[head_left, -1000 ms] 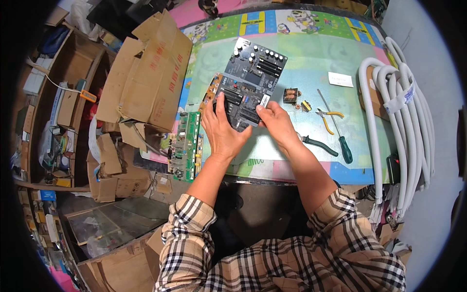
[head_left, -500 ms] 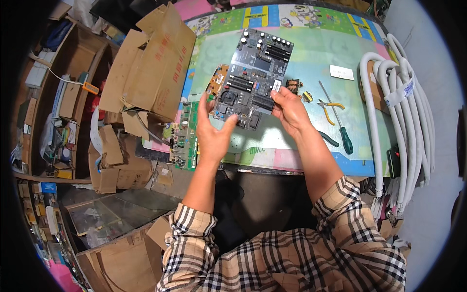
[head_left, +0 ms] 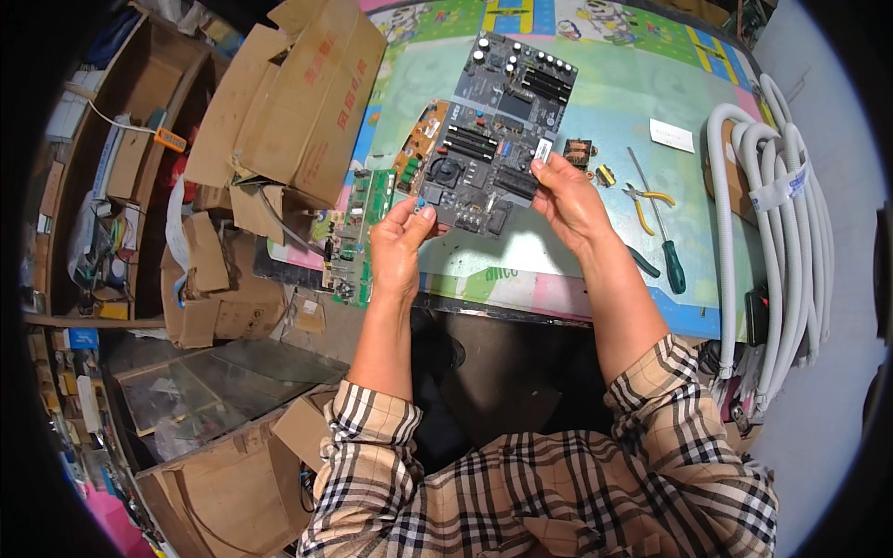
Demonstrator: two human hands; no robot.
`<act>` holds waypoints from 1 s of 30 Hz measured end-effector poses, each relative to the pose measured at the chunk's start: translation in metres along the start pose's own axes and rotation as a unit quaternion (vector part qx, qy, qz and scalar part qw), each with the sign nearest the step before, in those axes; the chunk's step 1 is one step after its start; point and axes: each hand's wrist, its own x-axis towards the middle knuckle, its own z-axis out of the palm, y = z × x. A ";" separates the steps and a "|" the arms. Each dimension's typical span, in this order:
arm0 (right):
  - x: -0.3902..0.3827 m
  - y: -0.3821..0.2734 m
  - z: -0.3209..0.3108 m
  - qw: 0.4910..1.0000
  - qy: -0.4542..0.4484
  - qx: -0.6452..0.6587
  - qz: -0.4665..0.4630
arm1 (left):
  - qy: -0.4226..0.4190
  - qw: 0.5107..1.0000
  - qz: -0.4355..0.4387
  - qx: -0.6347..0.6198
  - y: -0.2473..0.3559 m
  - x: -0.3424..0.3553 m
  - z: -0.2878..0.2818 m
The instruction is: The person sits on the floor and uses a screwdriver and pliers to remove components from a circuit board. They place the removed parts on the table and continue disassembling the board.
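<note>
A large dark circuit board [head_left: 493, 130], crowded with black heat sinks, white-topped capacitors and chips, is held up over the table between both hands. My left hand [head_left: 400, 246] is closed on its lower left corner, thumb on top near a small blue part. On the lower right edge, my right hand [head_left: 569, 195] grips beside a white label, thumb over the face and fingers underneath. Behind the board's left edge, partly covered, lies a brown circuit board [head_left: 417, 149]. A green circuit board [head_left: 358, 242] rests at the table's left edge, close to my left hand.
Right of the board lie a copper-wound transformer [head_left: 579, 152], a small yellow component [head_left: 606, 175], yellow-handled pliers [head_left: 648, 206], a green screwdriver [head_left: 673, 265] and a white paper slip [head_left: 672, 136]. Coiled grey hose [head_left: 772, 223] borders the right. An open cardboard box [head_left: 307, 102] stands left beside shelves [head_left: 139, 186].
My left hand has slid from the board's left side down to its lower left corner. The right hand keeps its grip. The view has shifted slightly.
</note>
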 end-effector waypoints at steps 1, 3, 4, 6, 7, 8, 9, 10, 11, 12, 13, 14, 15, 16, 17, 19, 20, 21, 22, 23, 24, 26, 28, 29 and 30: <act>0.003 0.002 -0.001 1.000 -0.005 0.007 -0.003 | -0.001 1.000 0.000 -0.002 0.001 -0.001 0.000; 0.003 0.003 0.002 1.000 -0.004 0.012 -0.001 | -0.001 1.000 0.000 -0.001 0.003 -0.001 -0.001; 0.000 0.000 0.007 1.000 0.002 0.010 0.004 | -0.001 1.000 0.000 0.000 0.003 -0.001 -0.002; -0.003 -0.002 0.011 1.000 0.009 0.003 0.010 | 0.012 1.000 -0.004 0.003 -0.002 0.000 -0.006; -0.003 -0.002 0.012 1.000 0.009 -0.002 0.010 | 0.018 1.000 -0.005 0.006 -0.003 0.000 -0.008; -0.004 -0.002 0.012 1.000 0.010 -0.007 0.011 | 0.006 1.000 -0.007 0.014 -0.003 0.000 -0.010; -0.004 -0.002 0.012 1.000 0.010 -0.013 0.010 | -0.006 1.000 -0.009 0.022 0.000 0.000 -0.012; -0.003 -0.002 0.013 1.000 0.010 -0.020 0.010 | -0.017 0.999 -0.011 0.030 0.001 0.000 -0.013; -0.003 -0.002 0.013 1.000 0.010 -0.026 0.010 | -0.010 0.999 -0.006 0.040 0.002 0.001 -0.015; -0.004 0.000 0.015 0.999 0.016 -0.045 0.026 | -0.002 0.999 -0.001 0.050 0.002 0.002 -0.018; -0.006 0.001 0.016 0.997 0.022 -0.064 0.041 | 0.006 0.998 0.004 0.061 0.002 0.004 -0.020; -0.008 0.004 0.018 0.995 0.028 -0.083 0.057 | 0.012 0.996 -0.031 0.079 0.001 0.004 -0.021; -0.011 0.010 0.016 0.991 0.028 -0.100 0.079 | 0.019 0.993 -0.066 0.097 -0.001 0.004 -0.022; -0.010 0.021 0.014 0.989 0.027 -0.110 0.095 | 0.025 0.988 -0.101 0.114 -0.003 0.006 -0.023; -0.013 0.027 0.012 0.977 0.028 -0.172 0.122 | 0.002 0.977 -0.161 0.143 -0.017 0.012 -0.032; -0.024 0.043 0.025 0.957 0.020 -0.253 0.142 | 0.037 0.961 -0.259 0.094 -0.026 0.011 -0.031; -0.027 0.056 0.031 0.953 0.009 -0.274 0.133 | 0.040 0.951 -0.302 0.046 -0.036 0.014 -0.038; -0.030 0.067 0.035 0.954 -0.023 -0.274 0.120 | 0.080 0.951 -0.296 0.044 -0.047 0.017 -0.048; -0.035 0.071 0.044 0.956 -0.042 -0.270 0.108 | 0.117 0.948 -0.292 0.042 -0.058 0.021 -0.057; -0.036 0.072 0.044 0.944 -0.090 -0.294 0.122 | 0.154 0.945 -0.287 0.041 -0.067 0.025 -0.067; -0.036 0.070 0.043 0.930 -0.131 -0.318 0.132 | 0.159 0.944 -0.282 0.070 -0.068 0.031 -0.070; -0.045 0.072 0.055 0.873 -0.135 -0.466 0.058 | 0.218 0.933 -0.235 0.166 -0.088 0.051 -0.119; -0.050 0.084 0.049 0.787 -0.116 -0.604 -0.052 | 0.211 0.929 -0.152 0.263 -0.072 0.063 -0.150; -0.054 0.085 0.051 0.763 -0.147 -0.626 -0.066 | 0.241 0.910 -0.129 0.313 -0.073 0.067 -0.188; -0.056 0.084 0.051 0.746 -0.170 -0.642 -0.050 | 0.265 0.888 -0.106 0.362 -0.078 0.072 -0.219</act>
